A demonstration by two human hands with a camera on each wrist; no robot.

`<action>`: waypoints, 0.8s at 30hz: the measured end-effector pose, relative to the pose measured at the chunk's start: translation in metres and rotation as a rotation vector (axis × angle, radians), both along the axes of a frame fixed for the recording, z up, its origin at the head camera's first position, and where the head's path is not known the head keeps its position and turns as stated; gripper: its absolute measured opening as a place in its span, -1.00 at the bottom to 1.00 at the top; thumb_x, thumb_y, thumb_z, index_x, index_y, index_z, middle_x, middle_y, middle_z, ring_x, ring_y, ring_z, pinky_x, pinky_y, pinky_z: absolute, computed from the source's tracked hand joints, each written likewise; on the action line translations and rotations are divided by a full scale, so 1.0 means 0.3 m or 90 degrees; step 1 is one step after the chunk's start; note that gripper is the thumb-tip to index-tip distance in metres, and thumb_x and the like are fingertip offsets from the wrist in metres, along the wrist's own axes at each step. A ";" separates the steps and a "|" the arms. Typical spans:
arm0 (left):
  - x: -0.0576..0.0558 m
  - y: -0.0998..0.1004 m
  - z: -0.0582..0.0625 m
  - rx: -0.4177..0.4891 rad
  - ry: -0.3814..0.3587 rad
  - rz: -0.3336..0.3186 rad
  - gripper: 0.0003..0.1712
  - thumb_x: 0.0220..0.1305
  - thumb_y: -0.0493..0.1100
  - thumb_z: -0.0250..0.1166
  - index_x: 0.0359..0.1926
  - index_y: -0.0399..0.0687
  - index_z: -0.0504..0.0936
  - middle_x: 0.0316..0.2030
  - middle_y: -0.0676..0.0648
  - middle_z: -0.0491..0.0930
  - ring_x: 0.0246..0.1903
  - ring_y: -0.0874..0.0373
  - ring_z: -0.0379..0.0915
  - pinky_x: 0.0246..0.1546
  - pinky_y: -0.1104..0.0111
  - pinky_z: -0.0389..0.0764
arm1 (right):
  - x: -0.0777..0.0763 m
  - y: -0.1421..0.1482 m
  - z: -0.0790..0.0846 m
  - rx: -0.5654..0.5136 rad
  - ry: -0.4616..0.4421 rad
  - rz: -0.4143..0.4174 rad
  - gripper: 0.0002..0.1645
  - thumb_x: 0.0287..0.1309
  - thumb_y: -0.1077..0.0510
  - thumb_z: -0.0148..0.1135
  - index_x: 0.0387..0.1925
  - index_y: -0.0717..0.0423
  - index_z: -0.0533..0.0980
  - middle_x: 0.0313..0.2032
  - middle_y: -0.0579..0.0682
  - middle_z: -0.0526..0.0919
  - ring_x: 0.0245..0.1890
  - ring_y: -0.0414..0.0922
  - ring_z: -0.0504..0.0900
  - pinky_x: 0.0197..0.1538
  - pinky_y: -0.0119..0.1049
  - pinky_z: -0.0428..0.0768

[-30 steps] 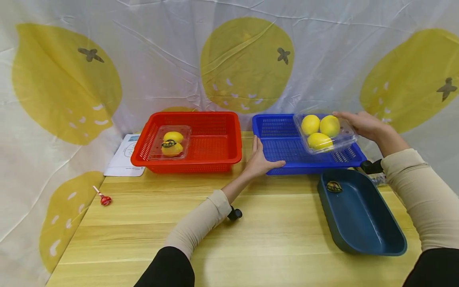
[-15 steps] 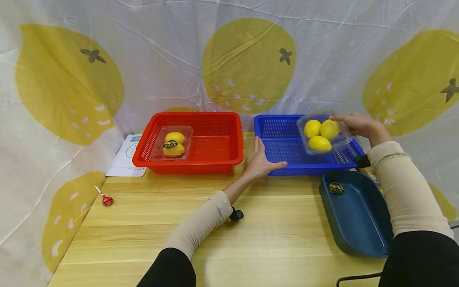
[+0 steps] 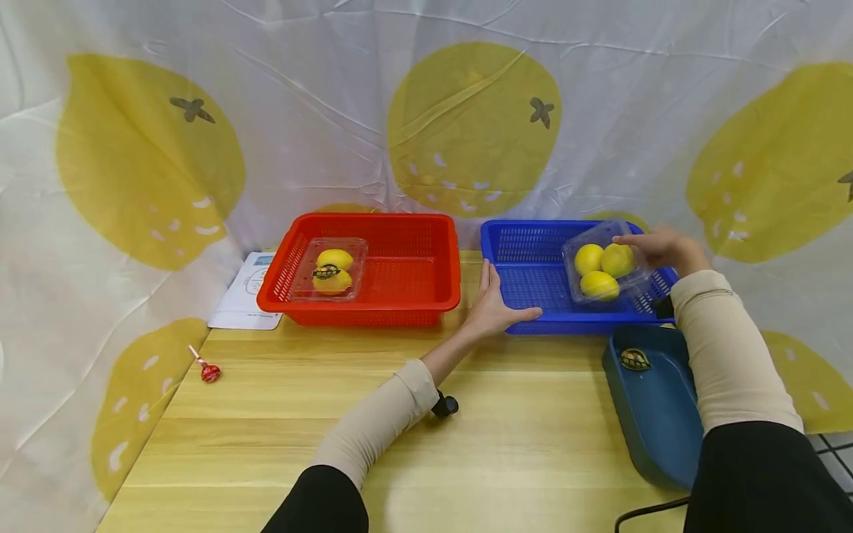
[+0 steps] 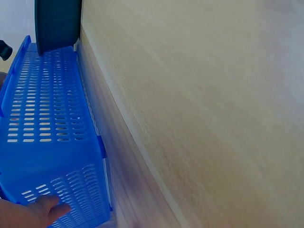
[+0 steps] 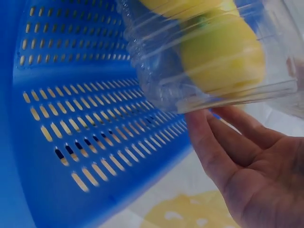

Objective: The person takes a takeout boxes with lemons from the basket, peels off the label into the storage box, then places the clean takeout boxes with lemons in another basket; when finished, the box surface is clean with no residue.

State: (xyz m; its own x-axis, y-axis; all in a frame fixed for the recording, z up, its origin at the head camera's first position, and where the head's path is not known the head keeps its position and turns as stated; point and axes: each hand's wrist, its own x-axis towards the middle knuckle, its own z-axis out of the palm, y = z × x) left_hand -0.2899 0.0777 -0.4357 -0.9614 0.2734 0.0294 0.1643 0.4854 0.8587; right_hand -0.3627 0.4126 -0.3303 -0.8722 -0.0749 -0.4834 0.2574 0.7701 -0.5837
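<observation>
A clear plastic fruit box (image 3: 568,268) with three lemons (image 3: 598,285) is tilted over the right part of the blue basket (image 3: 533,280). My right hand (image 3: 666,248) holds this box by its right edge, the thumb on top. In the right wrist view, the fingers (image 5: 209,147) press against the edge of the box (image 5: 159,85); whether it touches the basket floor is unclear. My left hand (image 3: 493,309) rests at the basket's front left corner, thumb stretched along the front. In the left wrist view, its fingertips (image 4: 57,209) touch the slotted side.
A red basket (image 3: 413,277) on the left holds another clear box with two lemons (image 3: 331,280). A dark teal bin (image 3: 656,422) with a sticker inside stands in front right, partly hidden by my right sleeve. A white card (image 3: 243,300) and a lollipop (image 3: 208,370) lie on the left.
The box of lemons has come down and inward into the blue basket with my right hand, whose forearm now covers more of the teal bin. My left hand stays at the basket's corner.
</observation>
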 end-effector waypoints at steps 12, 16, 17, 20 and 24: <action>0.007 0.007 0.002 0.003 -0.012 0.001 0.46 -0.08 0.27 0.48 0.55 -0.05 -0.33 0.56 0.12 -0.50 0.49 -0.11 0.01 0.40 -0.01 0.27 | 0.008 0.005 -0.047 0.072 -0.013 0.031 -0.25 0.47 -0.19 -0.18 -0.85 -0.03 0.40 -0.82 -0.19 0.33 -0.75 -0.25 0.34 -0.39 -0.25 0.48; 0.002 0.008 0.006 0.010 -0.011 0.001 0.46 -0.08 0.27 0.48 0.55 -0.04 -0.34 0.56 0.12 -0.51 0.50 -0.10 -0.02 0.40 -0.01 0.26 | 0.002 0.007 -0.051 0.065 -0.011 0.039 -0.29 0.49 -0.13 -0.20 -0.77 0.05 0.43 -0.80 -0.18 0.33 -0.74 -0.25 0.31 -0.43 -0.26 0.45; 0.000 0.006 0.007 0.011 -0.011 0.000 0.46 -0.08 0.27 0.48 0.55 -0.04 -0.34 0.56 0.12 -0.51 0.50 -0.11 -0.03 0.40 -0.02 0.26 | 0.002 0.006 -0.049 0.063 -0.012 0.040 -0.31 0.50 -0.12 -0.21 -0.76 0.05 0.41 -0.79 -0.18 0.32 -0.74 -0.25 0.30 -0.44 -0.27 0.44; -0.005 0.004 0.010 0.008 -0.011 -0.002 0.46 -0.08 0.29 0.47 0.55 -0.05 -0.33 0.56 0.12 -0.52 0.50 -0.11 -0.04 0.39 -0.02 0.26 | 0.005 0.002 -0.042 0.066 -0.020 0.045 -0.36 0.50 -0.08 -0.21 -0.73 0.04 0.36 -0.77 -0.17 0.30 -0.71 -0.24 0.28 -0.46 -0.30 0.39; -0.006 0.003 0.005 0.001 -0.015 -0.001 0.46 -0.08 0.29 0.47 0.55 -0.06 -0.33 0.56 0.12 -0.51 0.50 -0.11 -0.04 0.39 -0.03 0.26 | 0.013 0.000 -0.041 0.057 -0.035 0.034 -0.41 0.50 -0.04 -0.20 -0.67 0.07 0.39 -0.74 -0.16 0.32 -0.68 -0.22 0.32 -0.44 -0.31 0.39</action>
